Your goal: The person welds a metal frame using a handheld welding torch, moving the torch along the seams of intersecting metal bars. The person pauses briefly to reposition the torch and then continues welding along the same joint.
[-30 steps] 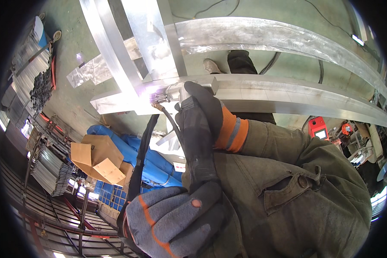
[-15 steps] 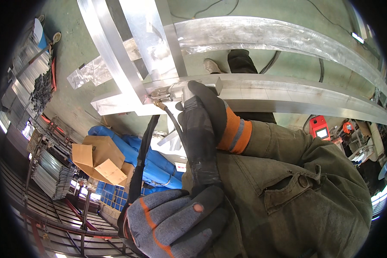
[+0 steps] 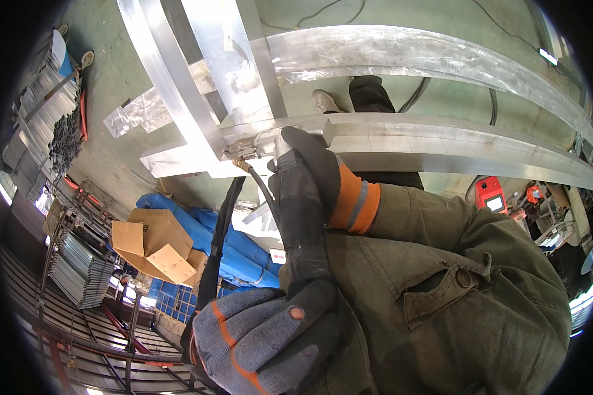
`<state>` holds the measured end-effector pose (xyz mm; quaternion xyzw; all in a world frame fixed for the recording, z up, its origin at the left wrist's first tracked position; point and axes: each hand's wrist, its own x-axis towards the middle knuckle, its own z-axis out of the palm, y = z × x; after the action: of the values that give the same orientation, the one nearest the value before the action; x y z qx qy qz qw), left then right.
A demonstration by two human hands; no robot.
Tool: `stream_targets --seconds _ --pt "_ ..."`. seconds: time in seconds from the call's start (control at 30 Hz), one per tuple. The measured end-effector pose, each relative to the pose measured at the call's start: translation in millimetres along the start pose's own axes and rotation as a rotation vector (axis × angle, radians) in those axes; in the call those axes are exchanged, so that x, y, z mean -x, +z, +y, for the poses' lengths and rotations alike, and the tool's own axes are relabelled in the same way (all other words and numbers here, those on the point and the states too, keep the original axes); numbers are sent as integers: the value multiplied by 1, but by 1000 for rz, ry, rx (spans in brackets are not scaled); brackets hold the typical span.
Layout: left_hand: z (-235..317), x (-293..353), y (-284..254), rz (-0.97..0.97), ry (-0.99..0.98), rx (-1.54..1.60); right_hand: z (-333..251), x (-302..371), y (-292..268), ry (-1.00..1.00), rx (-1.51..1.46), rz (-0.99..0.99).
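My right hand (image 3: 313,164), in a dark glove with an orange and grey cuff, is closed round the upper part of a welding gun (image 3: 267,139) with a silver body and a black-taped grip (image 3: 304,230). Lower down, my left hand (image 3: 263,336), in a grey and black glove with an orange line and a hole at one finger, wraps the lower end of that grip. The gun's tip meets the corner where an upright aluminium bar (image 3: 174,79) joins a lengthwise aluminium beam (image 3: 454,146). A thin hose (image 3: 263,187) runs from a brass fitting (image 3: 242,164) on the gun.
A second long aluminium beam (image 3: 408,52) and a broad flat bar (image 3: 224,59) belong to the frame. Left of me are an open cardboard box (image 3: 153,240), blue wrapped rolls (image 3: 244,260) and stacked metal profiles (image 3: 79,270). A red device (image 3: 489,194) stands right. Another person's shoe (image 3: 325,101) shows beyond the beam.
The welding gun and my right hand have shifted slightly left and down along the joint. My left hand has moved a little left with the grip.
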<state>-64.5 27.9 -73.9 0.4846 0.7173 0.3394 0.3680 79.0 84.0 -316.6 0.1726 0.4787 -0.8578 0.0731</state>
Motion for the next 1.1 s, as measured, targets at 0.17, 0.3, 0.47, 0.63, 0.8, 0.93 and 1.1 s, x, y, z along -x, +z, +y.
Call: stream_targets --seconds 0.17,0.3,0.47,0.63,0.8,0.93,1.1 --pt "0 -2 8 63 -22 -50 1 -3 3 -166 289 82" --pt "-4 -1 17 196 -8 22 0 -5 3 -180 223 79" --pt "-3 3 4 47 19 3 -4 -1 2 115 -202 51" --pt "-1 4 7 58 9 2 2 -5 7 -125 148 77" --pt "-1 4 7 54 0 -1 -4 -6 4 -153 139 70" --pt "0 4 5 33 -12 1 -14 -6 0 65 -142 -22" --pt "1 2 1 -2 -28 -1 -16 -8 2 1 -78 -6"
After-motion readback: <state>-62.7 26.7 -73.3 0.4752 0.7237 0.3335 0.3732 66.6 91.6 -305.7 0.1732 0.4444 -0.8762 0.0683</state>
